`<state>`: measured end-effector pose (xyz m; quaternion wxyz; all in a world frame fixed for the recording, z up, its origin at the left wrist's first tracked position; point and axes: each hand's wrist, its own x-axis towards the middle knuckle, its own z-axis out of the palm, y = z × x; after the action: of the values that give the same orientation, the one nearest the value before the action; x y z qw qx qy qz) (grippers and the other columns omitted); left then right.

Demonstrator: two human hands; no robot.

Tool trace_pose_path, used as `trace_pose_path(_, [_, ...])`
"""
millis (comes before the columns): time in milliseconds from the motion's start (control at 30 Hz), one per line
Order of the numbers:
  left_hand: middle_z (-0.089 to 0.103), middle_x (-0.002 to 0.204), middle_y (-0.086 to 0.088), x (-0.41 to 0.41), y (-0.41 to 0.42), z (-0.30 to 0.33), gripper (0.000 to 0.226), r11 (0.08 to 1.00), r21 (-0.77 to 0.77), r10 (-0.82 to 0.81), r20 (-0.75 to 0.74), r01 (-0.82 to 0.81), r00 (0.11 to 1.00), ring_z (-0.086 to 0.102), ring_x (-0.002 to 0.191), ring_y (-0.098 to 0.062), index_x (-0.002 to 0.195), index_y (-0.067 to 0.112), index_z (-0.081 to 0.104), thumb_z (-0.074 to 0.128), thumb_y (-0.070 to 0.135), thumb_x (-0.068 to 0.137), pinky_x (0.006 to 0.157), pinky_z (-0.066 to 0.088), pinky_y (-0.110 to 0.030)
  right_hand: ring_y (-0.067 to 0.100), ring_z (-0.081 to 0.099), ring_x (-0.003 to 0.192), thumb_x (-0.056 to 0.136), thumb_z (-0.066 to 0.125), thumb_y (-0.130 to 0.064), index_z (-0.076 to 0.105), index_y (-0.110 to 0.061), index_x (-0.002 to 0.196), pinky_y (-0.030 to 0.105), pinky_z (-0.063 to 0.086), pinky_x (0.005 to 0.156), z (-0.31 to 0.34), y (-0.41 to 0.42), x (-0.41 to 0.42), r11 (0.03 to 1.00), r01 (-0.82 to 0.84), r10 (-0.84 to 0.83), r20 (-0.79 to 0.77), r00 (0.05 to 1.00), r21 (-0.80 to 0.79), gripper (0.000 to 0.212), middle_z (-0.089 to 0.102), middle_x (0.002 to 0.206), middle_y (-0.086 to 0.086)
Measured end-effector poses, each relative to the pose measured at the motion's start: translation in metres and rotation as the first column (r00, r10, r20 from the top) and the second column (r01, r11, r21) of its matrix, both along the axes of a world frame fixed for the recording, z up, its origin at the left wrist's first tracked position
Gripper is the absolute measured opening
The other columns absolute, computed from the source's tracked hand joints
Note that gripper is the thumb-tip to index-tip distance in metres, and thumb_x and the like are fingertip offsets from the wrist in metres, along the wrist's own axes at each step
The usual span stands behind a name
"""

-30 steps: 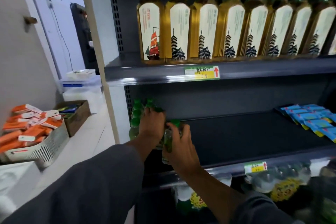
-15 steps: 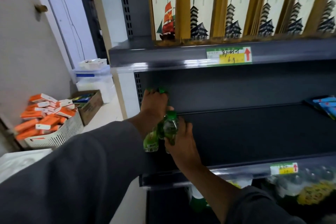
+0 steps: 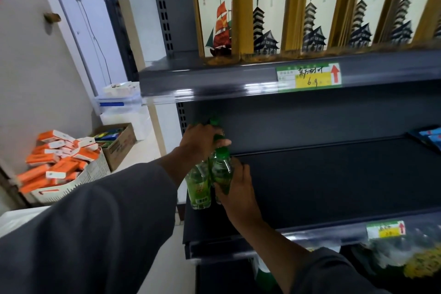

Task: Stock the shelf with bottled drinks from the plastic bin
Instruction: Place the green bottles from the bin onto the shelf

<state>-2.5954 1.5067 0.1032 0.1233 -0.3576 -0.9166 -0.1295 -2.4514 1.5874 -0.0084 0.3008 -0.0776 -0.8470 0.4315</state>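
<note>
Green-capped bottled drinks (image 3: 199, 185) stand at the left end of the dark middle shelf (image 3: 334, 186). My left hand (image 3: 199, 141) rests on top of their caps, fingers curled over them. My right hand (image 3: 235, 190) is wrapped around the body of the front right bottle (image 3: 220, 169). More green caps show behind my left hand, mostly hidden. The plastic bin is out of view.
Tall golden tea bottles (image 3: 298, 7) fill the upper shelf (image 3: 238, 79). Blue packets (image 3: 432, 136) lie at the middle shelf's right end. Bagged goods (image 3: 405, 253) sit on the shelf below. On the left stand a white basket of orange boxes (image 3: 62, 169) and a cardboard box (image 3: 119, 143).
The view has dropped and moved closer to the shelf. Both hands stay on the green bottles at the shelf's left end, with the front bottles now showing more fully.
</note>
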Motion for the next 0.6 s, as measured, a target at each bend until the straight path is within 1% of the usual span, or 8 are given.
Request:
trace_pose_path(67, [0.074, 0.11, 0.005, -0.001, -0.001, 0.0, 0.045, 1.0, 0.02, -0.001, 0.037, 0.001, 0.999, 0.066, 0.103, -0.019, 0.114, 0.032, 0.072, 0.051, 0.066, 0.092, 0.102, 0.046, -0.044, 0.01, 0.051, 0.117, 0.086, 0.076, -0.019, 0.035, -0.026, 0.146, 0.035, 0.052, 0.101, 0.0, -0.001, 0.0, 1.0, -0.003, 0.003, -0.001, 1.0, -0.018, 0.073, 0.037, 0.129, -0.007])
trace_pose_path(133, [0.075, 0.106, 0.007, -0.002, 0.0, 0.001, 0.044, 0.999, 0.03, 0.021, 0.065, -0.023, 0.998, 0.067, 0.1, -0.017, 0.111, 0.034, 0.073, 0.054, 0.067, 0.09, 0.1, 0.049, -0.044, 0.011, 0.052, 0.118, 0.086, 0.076, -0.02, 0.036, -0.027, 0.144, 0.038, 0.052, 0.101, 0.0, -0.002, 0.0, 0.999, -0.011, 0.011, 0.003, 1.0, -0.03, 0.071, 0.038, 0.129, -0.007])
trace_pose_path(267, [0.075, 0.103, 0.008, -0.001, 0.002, 0.001, 0.043, 0.995, 0.054, 0.077, 0.094, -0.083, 0.993, 0.067, 0.099, -0.016, 0.108, 0.036, 0.074, 0.059, 0.069, 0.086, 0.098, 0.05, -0.043, 0.013, 0.05, 0.12, 0.086, 0.076, -0.022, 0.035, -0.025, 0.144, 0.041, 0.051, 0.102, 0.003, -0.006, -0.001, 1.0, -0.022, 0.022, 0.025, 0.999, -0.011, 0.071, 0.038, 0.13, -0.006])
trace_pose_path(367, [0.074, 0.107, 0.006, 0.0, 0.001, -0.001, 0.044, 0.994, 0.058, 0.089, 0.094, -0.095, 0.992, 0.066, 0.104, -0.017, 0.111, 0.036, 0.073, 0.056, 0.069, 0.088, 0.102, 0.047, -0.044, 0.013, 0.046, 0.124, 0.087, 0.075, -0.026, 0.025, -0.026, 0.15, 0.041, 0.048, 0.105, 0.004, -0.008, 0.002, 0.999, -0.046, 0.046, 0.058, 0.997, -0.008, 0.08, 0.034, 0.132, -0.005])
trace_pose_path(433, [0.074, 0.105, 0.005, 0.003, -0.001, -0.002, 0.047, 0.993, 0.077, 0.09, 0.063, -0.095, 0.994, 0.066, 0.102, -0.019, 0.114, 0.036, 0.071, 0.047, 0.07, 0.092, 0.103, 0.045, -0.045, 0.014, 0.041, 0.127, 0.086, 0.075, -0.036, 0.015, -0.029, 0.155, 0.04, 0.045, 0.106, 0.005, -0.008, 0.005, 0.998, -0.065, 0.067, 0.086, 0.994, -0.018, 0.091, 0.031, 0.135, -0.005])
trace_pose_path(500, [0.074, 0.101, 0.002, 0.009, -0.003, -0.004, 0.051, 0.99, 0.099, 0.1, 0.003, -0.1, 0.995, 0.066, 0.102, -0.021, 0.117, 0.035, 0.069, 0.034, 0.067, 0.098, 0.103, 0.044, -0.045, 0.015, 0.035, 0.132, 0.085, 0.072, -0.044, 0.003, -0.029, 0.158, 0.041, 0.041, 0.109, 0.006, -0.006, 0.012, 0.998, -0.052, 0.057, 0.111, 0.992, -0.046, 0.102, 0.027, 0.142, -0.004])
trace_pose_path(600, [0.073, 0.104, 0.0, 0.018, -0.009, -0.005, 0.049, 0.982, 0.159, 0.111, -0.056, -0.101, 0.992, 0.061, 0.11, -0.026, 0.119, 0.035, 0.065, 0.025, 0.059, 0.103, 0.101, 0.041, -0.045, 0.018, 0.029, 0.138, 0.089, 0.07, -0.043, -0.007, -0.027, 0.159, 0.041, 0.038, 0.112, 0.008, -0.003, 0.025, 0.999, -0.034, 0.037, 0.13, 0.991, -0.019, 0.105, 0.024, 0.145, -0.004])
